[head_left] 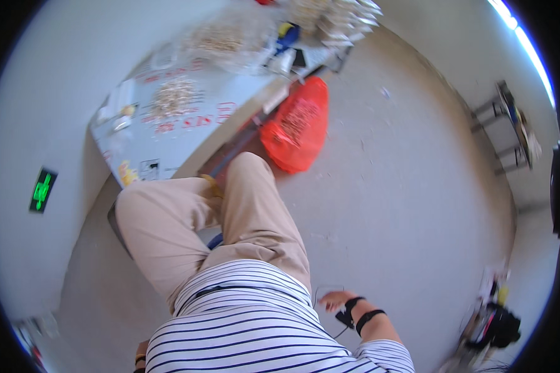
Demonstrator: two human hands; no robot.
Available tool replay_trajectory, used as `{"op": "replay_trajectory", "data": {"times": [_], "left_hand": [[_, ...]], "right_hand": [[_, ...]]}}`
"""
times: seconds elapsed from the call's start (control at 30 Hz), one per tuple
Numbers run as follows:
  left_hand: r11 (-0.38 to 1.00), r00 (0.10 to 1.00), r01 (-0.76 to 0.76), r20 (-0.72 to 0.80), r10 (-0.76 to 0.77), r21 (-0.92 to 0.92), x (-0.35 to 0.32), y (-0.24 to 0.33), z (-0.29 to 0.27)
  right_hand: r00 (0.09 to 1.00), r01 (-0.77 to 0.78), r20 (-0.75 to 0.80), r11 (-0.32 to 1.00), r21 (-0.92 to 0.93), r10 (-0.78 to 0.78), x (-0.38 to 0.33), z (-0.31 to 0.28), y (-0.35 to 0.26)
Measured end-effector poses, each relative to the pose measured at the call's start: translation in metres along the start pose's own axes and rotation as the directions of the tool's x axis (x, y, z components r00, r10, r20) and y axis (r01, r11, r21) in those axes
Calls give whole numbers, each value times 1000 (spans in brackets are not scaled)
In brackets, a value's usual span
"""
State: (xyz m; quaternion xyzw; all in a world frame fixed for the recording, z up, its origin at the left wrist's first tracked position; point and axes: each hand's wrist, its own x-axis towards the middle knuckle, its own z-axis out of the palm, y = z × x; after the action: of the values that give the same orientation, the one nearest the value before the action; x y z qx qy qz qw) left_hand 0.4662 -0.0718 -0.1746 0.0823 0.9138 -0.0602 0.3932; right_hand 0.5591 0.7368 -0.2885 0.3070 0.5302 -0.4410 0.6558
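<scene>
I am looking down at my own body: a white shirt with dark stripes (pixel 261 329) and beige trousers (pixel 230 217), knees bent toward a table. My right hand (pixel 336 301) hangs at my right side above the grey floor, fingers loosely spread and nothing in them. Two black straps (pixel 362 314) wrap its wrist, and a thin dark cable (pixel 326 288) loops just beside the fingers. Of my left hand only a sliver of strapped wrist (pixel 140 359) shows at the lower edge; the fingers are hidden behind my shirt.
A table (pixel 137 149) with a printed cover stands ahead, bearing piles of small pale pieces (pixel 175 96) and clear bags (pixel 230 37). A red plastic bag (pixel 298 124) lies on the floor by it. A metal rack (pixel 510 130) stands far right, dark gear (pixel 498 326) lower right.
</scene>
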Motion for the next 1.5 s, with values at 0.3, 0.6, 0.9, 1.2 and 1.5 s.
{"op": "replay_trajectory", "data": {"times": [0.3,0.6,0.9,1.2,1.5], "left_hand": [[930,941,-318,180,286,186,95,34,-119],[958,961,-252,148,232,134,87,46,-111],[476,841,486,244,-483,-733,90,78,-119],[472,742,4,-313,-592,-882,142,130,-226],[431,693,-45,-338,-636,-901,161,108,-259]], "right_hand": [[510,707,-856,606,364,-81,-104,-159,38],[183,826,-973,558,75,-140,-240,-236,6],[185,775,-806,588,-231,-562,-273,-232,-140],[156,713,-505,451,-537,-849,-322,-189,-340],[226,628,-295,370,-685,-929,-351,-137,-469]]}}
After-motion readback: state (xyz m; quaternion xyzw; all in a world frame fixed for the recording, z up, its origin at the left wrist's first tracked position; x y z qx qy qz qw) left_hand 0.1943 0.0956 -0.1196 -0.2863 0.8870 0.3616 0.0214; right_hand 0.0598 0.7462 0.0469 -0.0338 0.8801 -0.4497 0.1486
